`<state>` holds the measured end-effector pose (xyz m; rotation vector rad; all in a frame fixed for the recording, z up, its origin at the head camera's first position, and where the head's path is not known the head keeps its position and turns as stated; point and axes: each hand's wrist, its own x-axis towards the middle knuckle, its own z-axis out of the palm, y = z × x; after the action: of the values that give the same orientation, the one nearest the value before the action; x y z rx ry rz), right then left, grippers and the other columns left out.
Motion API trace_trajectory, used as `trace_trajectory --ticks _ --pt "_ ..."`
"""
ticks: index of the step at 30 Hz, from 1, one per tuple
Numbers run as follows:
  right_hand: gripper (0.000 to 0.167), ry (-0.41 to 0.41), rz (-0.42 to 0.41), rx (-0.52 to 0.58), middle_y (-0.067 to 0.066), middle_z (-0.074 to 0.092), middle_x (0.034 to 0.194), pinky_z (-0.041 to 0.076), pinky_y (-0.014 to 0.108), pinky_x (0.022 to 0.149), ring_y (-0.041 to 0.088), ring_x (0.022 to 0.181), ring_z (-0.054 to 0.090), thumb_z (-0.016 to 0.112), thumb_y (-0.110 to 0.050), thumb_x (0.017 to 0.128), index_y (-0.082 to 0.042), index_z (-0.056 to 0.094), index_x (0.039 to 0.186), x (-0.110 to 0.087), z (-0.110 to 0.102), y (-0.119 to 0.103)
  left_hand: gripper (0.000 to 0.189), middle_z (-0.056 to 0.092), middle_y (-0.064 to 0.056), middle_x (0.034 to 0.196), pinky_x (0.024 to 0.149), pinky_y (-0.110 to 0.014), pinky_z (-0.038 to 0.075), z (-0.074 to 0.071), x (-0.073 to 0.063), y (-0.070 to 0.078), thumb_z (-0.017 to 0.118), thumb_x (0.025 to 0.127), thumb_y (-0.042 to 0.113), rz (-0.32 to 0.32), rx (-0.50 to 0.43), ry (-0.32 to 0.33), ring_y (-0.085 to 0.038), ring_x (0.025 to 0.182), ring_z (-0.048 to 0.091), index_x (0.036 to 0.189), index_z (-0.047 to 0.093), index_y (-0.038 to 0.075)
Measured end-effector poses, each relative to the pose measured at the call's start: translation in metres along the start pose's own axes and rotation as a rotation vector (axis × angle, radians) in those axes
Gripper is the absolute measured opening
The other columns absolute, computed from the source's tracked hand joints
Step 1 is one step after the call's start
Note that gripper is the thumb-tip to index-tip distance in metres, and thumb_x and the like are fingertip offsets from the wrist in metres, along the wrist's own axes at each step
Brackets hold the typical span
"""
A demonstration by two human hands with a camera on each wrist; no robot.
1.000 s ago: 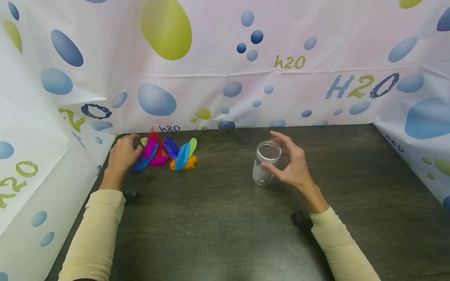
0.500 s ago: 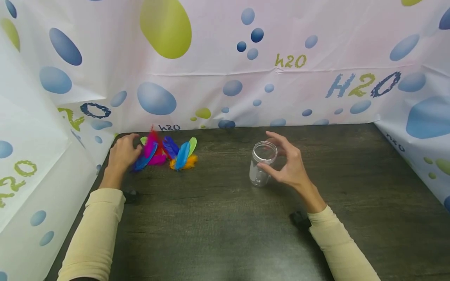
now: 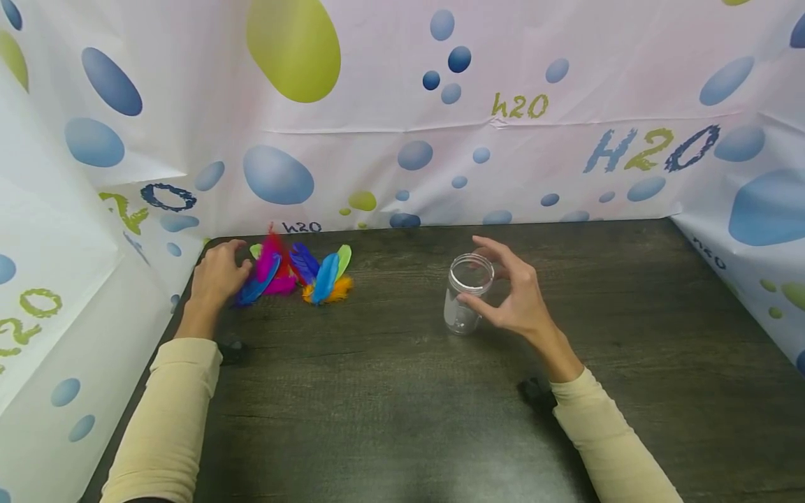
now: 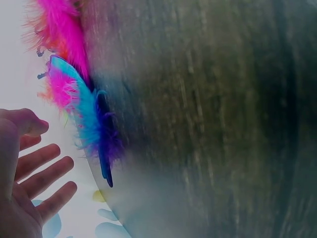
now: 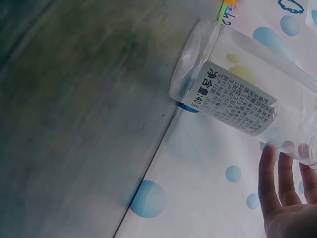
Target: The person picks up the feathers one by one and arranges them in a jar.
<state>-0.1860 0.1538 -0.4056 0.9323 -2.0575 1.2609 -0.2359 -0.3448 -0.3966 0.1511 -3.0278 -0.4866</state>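
A clear, lidless jar (image 3: 463, 307) is upright at the tabletop, right of the middle; I cannot tell whether its base touches the wood. My right hand (image 3: 522, 297) holds it near the rim, thumb on the near side and fingers on the far side. A white printed label (image 5: 234, 99) shows on the jar in the right wrist view. At the table's back left lies a pile of bright feathers (image 3: 323, 277), blue, pink, red, orange and green. Just left of it is my left hand (image 3: 216, 276), its fingers loosely bent and holding nothing; the left wrist view shows the feathers (image 4: 89, 116) apart from the fingertips.
The dark wooden table (image 3: 377, 398) meets a white sheet with blue and green spots (image 3: 377, 84) along its back edge. The same sheet rises at the left and right sides. A dark band or small device sits under each wrist.
The right hand and the jar have shifted slightly left together, mostly in the first half second. The left hand and feathers stay as they were, while the head view tilts a little.
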Motion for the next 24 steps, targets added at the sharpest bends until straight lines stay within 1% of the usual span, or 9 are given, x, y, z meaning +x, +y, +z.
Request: trace_trajectory --ticks 7,9,14,17,20,24 --pt "0.087 -0.01 -0.007 0.018 0.02 0.072 0.114 0.058 0.024 0.069 0.038 0.097 0.07 0.074 -0.06 0.089 0.005 0.054 0.143 0.0 0.002 -0.001 0.046 0.053 -0.039 0.138 0.103 -0.069 0.044 -0.001 0.002 0.0 0.058 0.099 0.01 0.01 0.003 0.008 -0.057 0.124 0.052 0.137 0.051 -0.013" --pt "0.087 -0.015 -0.006 0.024 0.02 0.071 0.115 0.058 0.023 0.07 0.038 0.098 0.069 0.074 -0.06 0.089 0.006 0.054 0.143 0.0 0.002 -0.001 0.045 0.053 -0.039 0.138 0.103 -0.068 0.044 -0.001 0.002 0.001 0.058 0.099 0.01 0.008 0.004 0.01 -0.057 0.124 0.053 0.137 0.052 -0.013" --pt "0.087 -0.022 0.002 0.026 0.02 0.071 0.114 0.058 0.025 0.07 0.038 0.098 0.069 0.074 -0.06 0.089 0.006 0.054 0.142 -0.002 0.003 -0.002 0.045 0.052 -0.038 0.139 0.104 -0.068 0.044 0.0 0.004 0.003 0.058 0.099 0.011 -0.01 0.004 -0.004 -0.057 0.125 0.052 0.138 0.052 -0.013" --pt "0.087 -0.022 0.011 0.037 0.02 0.072 0.113 0.057 0.022 0.072 0.037 0.099 0.069 0.074 -0.06 0.088 0.005 0.055 0.142 -0.001 0.004 -0.003 0.046 0.052 -0.038 0.139 0.103 -0.069 0.045 0.001 0.007 0.004 0.058 0.099 0.011 -0.01 -0.004 -0.015 -0.057 0.124 0.053 0.138 0.052 -0.012" --pt "0.086 -0.023 0.018 0.048 0.02 0.071 0.113 0.058 0.025 0.072 0.035 0.099 0.069 0.074 -0.061 0.088 0.005 0.056 0.141 -0.001 0.005 -0.003 0.046 0.053 -0.038 0.139 0.102 -0.069 0.046 0.002 0.01 0.003 0.057 0.1 0.012 -0.013 -0.018 -0.023 -0.056 0.123 0.053 0.138 0.051 -0.012" --pt "0.086 -0.034 0.013 0.044 0.019 0.072 0.113 0.061 0.035 0.069 0.038 0.097 0.069 0.074 -0.061 0.088 0.004 0.055 0.142 0.0 0.007 -0.005 0.047 0.052 -0.038 0.139 0.101 -0.069 0.046 0.002 0.012 0.001 0.057 0.1 0.013 -0.029 -0.024 -0.041 -0.056 0.122 0.053 0.139 0.05 -0.012"
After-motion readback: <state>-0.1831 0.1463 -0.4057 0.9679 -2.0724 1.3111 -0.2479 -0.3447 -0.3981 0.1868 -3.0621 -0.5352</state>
